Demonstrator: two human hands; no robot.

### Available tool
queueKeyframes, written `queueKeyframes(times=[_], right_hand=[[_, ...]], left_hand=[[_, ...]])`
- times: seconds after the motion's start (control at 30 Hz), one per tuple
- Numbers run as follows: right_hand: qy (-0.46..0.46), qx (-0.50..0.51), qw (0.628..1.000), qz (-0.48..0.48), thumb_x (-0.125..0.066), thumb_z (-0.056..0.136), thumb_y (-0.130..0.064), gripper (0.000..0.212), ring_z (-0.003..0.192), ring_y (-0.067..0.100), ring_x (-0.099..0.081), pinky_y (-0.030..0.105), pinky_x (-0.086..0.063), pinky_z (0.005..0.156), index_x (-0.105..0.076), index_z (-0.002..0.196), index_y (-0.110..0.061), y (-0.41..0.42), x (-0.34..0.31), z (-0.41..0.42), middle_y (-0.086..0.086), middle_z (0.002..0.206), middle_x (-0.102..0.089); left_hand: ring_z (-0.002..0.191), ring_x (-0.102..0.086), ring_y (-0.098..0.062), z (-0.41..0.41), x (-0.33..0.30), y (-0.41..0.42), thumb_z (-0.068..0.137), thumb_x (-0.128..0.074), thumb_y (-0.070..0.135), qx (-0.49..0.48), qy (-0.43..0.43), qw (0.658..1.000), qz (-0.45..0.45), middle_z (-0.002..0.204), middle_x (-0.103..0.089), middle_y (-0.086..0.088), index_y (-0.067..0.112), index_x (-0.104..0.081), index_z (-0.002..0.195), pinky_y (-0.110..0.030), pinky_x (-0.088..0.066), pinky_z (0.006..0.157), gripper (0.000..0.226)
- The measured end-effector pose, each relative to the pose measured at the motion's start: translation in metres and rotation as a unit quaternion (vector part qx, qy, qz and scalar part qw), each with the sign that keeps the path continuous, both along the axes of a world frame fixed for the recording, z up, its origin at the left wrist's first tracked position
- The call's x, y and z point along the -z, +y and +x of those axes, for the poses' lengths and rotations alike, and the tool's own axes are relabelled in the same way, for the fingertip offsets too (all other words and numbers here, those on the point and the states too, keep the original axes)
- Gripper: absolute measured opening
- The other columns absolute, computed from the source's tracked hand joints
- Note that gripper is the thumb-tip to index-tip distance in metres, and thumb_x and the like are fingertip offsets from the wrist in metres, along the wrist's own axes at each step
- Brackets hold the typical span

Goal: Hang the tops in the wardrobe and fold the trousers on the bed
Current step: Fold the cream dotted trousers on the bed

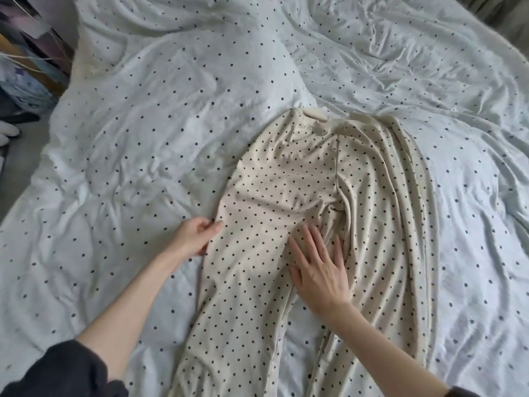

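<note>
While the cream dotted trousers [329, 213] lie flat on the bed [143, 138], waistband at the far end and legs running toward the near edge, both hands work at the crotch area in the head view. The left hand [194, 236] sits at the left outer edge of the garment, thumb and curled fingers pinching the seam of the left leg. The right hand [320, 270] lies spread, fingers straight, palm pressing down on the cloth just near the crotch, where the fabric bunches into a ridge.

The long axis of the trousers runs far to near, slightly slanted, with the right leg lying rightward of the pressing hand. My guess is that the coming fold brings one leg over the other along this axis, so the left hand, already holding the outer edge, seems best placed to carry its side across to the right while the right hand anchors the middle.

The dotted white duvet under everything is heavily creased.
</note>
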State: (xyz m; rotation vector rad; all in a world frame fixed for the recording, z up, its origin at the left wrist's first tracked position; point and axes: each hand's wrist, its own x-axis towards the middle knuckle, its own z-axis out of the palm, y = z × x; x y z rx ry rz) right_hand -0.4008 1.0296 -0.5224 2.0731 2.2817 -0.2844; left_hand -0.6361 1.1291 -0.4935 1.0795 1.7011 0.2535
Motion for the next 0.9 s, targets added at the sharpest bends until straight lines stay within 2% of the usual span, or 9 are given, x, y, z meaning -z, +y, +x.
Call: queueKeyframes(times=[0.07,0.13,0.2,0.33,0.5,0.6,0.67,0.77,0.9], right_hand=[[-0.011,-0.011,0.999,-0.038,-0.040,0.092,-0.046,0.055,0.141,0.027,-0.024,0.055,-0.011,0.114,-0.043,0.141,-0.020,-0.014,-0.001,-0.010,0.008,0.151,-0.034],[0.000,-0.019,0.997,-0.070,-0.029,0.096,-0.046,0.056,0.144,0.027,-0.003,0.053,0.007,0.116,-0.029,0.147,-0.022,-0.028,0.001,-0.017,0.005,0.156,-0.018],[0.023,-0.013,0.996,-0.090,-0.026,0.099,-0.043,0.055,0.142,0.025,0.011,0.052,0.019,0.113,-0.019,0.150,-0.022,-0.039,0.003,-0.023,0.002,0.158,-0.005],[0.037,0.008,0.993,-0.110,-0.027,0.101,-0.040,0.054,0.141,0.020,0.020,0.043,0.020,0.111,-0.013,0.151,-0.026,-0.053,-0.004,-0.032,0.002,0.159,0.003],[0.103,0.032,0.990,-0.088,-0.033,0.101,-0.033,0.051,0.146,0.017,0.005,0.035,0.007,0.117,-0.017,0.149,-0.028,-0.053,-0.024,-0.024,0.002,0.159,-0.002],[0.151,0.076,0.985,-0.037,-0.040,0.099,-0.027,0.049,0.145,0.019,-0.017,0.036,-0.010,0.120,-0.029,0.147,-0.023,-0.056,-0.041,-0.011,0.005,0.156,-0.022],[0.174,0.129,0.976,-0.011,-0.041,0.099,-0.023,0.046,0.141,0.020,-0.027,0.038,-0.017,0.118,-0.036,0.144,-0.018,-0.060,-0.050,0.002,0.007,0.151,-0.032],[0.272,0.240,0.931,-0.039,-0.039,0.100,-0.025,0.043,0.138,0.017,-0.032,0.036,-0.025,0.115,-0.037,0.143,-0.016,-0.063,-0.061,0.025,0.002,0.149,-0.036],[0.424,0.343,0.834,-0.082,-0.036,0.101,-0.032,0.046,0.133,0.017,-0.039,0.034,-0.032,0.109,-0.035,0.144,-0.014,-0.066,-0.073,0.060,0.003,0.148,-0.039]], left_hand=[[0.058,-0.039,-0.014,-0.001,-0.004,-0.022,0.087,-0.066,0.021,0.033,0.005,0.999,-0.008,0.065,-0.045,-0.006,0.007,-0.052,0.074,-0.022,-0.029,0.050,0.024],[0.054,-0.031,-0.013,-0.006,-0.003,-0.039,0.086,-0.067,0.018,0.032,0.009,0.999,-0.010,0.057,-0.036,-0.001,0.011,-0.043,0.063,-0.022,-0.022,0.048,0.034],[0.058,-0.032,-0.015,-0.011,-0.004,-0.052,0.088,-0.064,0.021,-0.006,-0.012,1.000,0.001,0.059,-0.033,-0.004,0.008,-0.043,0.069,-0.027,-0.023,0.054,0.032],[0.072,-0.040,-0.022,-0.014,-0.009,-0.060,0.092,-0.059,0.021,-0.049,-0.050,0.997,0.017,0.076,-0.043,-0.013,0.003,-0.054,0.091,-0.032,-0.031,0.067,0.018],[0.050,-0.041,-0.012,0.006,-0.019,-0.035,0.089,-0.060,0.013,-0.083,-0.030,0.996,0.020,0.063,-0.043,-0.007,0.008,-0.055,0.078,-0.018,-0.028,0.042,0.013],[0.064,-0.049,-0.016,0.022,-0.030,-0.022,0.088,-0.061,0.014,-0.095,-0.050,0.993,0.037,0.075,-0.056,-0.004,0.014,-0.060,0.076,-0.021,-0.034,0.052,0.011],[0.079,-0.056,-0.018,0.035,-0.042,-0.025,0.086,-0.064,0.016,-0.036,-0.102,0.994,0.010,0.087,-0.064,0.000,0.015,-0.065,0.091,-0.028,-0.041,0.067,0.005],[0.092,-0.063,-0.018,0.058,-0.056,-0.033,0.087,-0.064,0.014,0.044,-0.172,0.984,-0.029,0.099,-0.068,0.002,0.016,-0.060,0.118,-0.042,-0.047,0.089,0.031],[0.082,-0.065,-0.019,0.102,-0.074,-0.042,0.091,-0.058,0.008,0.078,-0.208,0.975,-0.027,0.103,-0.067,-0.004,0.018,-0.043,0.139,-0.033,-0.057,0.063,0.052]])
